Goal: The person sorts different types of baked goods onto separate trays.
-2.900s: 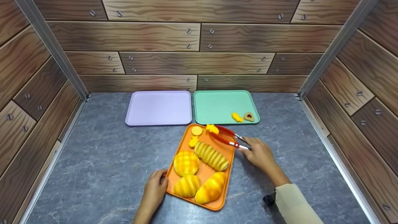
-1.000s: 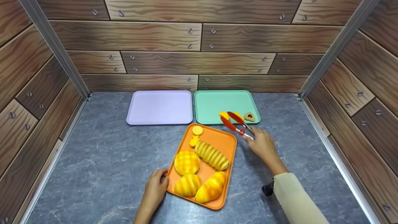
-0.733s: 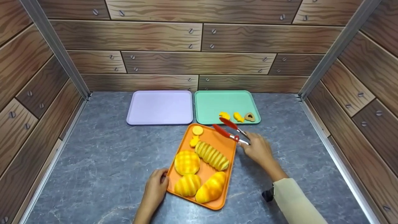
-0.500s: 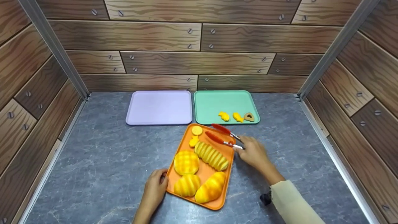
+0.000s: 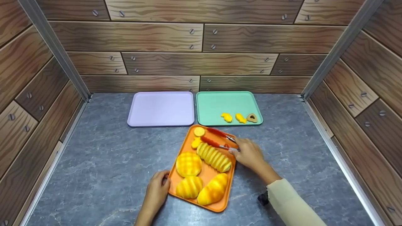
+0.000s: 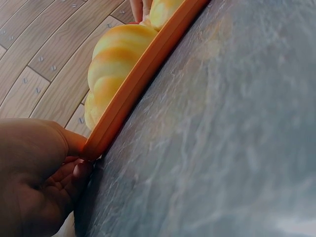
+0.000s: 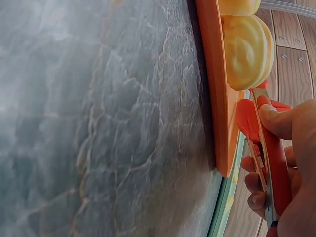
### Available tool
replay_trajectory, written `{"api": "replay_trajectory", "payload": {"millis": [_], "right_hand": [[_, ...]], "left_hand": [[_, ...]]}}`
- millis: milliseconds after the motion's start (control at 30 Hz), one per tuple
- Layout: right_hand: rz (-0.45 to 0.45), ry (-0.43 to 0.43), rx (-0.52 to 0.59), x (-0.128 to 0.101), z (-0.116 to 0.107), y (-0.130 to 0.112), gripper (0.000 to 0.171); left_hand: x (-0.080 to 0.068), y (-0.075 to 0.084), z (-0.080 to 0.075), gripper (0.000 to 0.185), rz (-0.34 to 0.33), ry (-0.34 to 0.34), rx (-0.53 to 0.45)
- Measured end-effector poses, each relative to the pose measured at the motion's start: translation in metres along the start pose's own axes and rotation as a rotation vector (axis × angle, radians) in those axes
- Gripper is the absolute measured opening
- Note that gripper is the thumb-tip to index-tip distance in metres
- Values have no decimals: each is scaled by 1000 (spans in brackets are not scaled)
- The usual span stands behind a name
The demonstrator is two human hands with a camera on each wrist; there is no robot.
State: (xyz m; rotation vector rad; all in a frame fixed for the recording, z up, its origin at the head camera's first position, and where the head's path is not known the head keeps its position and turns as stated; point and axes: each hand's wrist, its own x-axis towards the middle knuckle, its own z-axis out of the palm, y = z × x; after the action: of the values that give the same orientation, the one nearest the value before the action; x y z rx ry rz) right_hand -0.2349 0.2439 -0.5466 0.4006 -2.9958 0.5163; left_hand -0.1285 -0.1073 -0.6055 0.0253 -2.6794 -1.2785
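Note:
My right hand (image 5: 249, 154) (image 7: 284, 163) grips red tongs (image 5: 216, 138) (image 7: 264, 143), whose open tips reach over the far end of the orange tray (image 5: 230, 147) (image 7: 217, 98) toward a small yellow piece (image 5: 196, 143) and a round slice (image 5: 198, 131). The tongs hold nothing. My left hand (image 5: 157, 191) (image 6: 42, 182) grips the tray's near left corner (image 6: 106, 133). On the tray lie a long ridged bread (image 5: 214, 157) and three rounder rolls (image 5: 188, 164).
A green tray (image 5: 220, 103) behind the orange one holds three small pieces (image 5: 238, 118) near its front edge. A lilac tray (image 5: 160, 108) lies to its left. Wood-patterned walls (image 5: 201, 47) close in the grey marbled counter (image 5: 103, 163).
The tongs carried a small yellow piece from the orange tray to the green tray, let it go there, then came back open over the orange tray's far end. The left hand stayed put.

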Motion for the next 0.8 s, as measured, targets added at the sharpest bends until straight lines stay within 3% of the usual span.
{"api": "replay_trajectory", "payload": {"millis": [800], "right_hand": [[-8,-40,39,18,4,-10,61]], "left_hand": [[-2,0,-1,21,37,12,-7]]}}
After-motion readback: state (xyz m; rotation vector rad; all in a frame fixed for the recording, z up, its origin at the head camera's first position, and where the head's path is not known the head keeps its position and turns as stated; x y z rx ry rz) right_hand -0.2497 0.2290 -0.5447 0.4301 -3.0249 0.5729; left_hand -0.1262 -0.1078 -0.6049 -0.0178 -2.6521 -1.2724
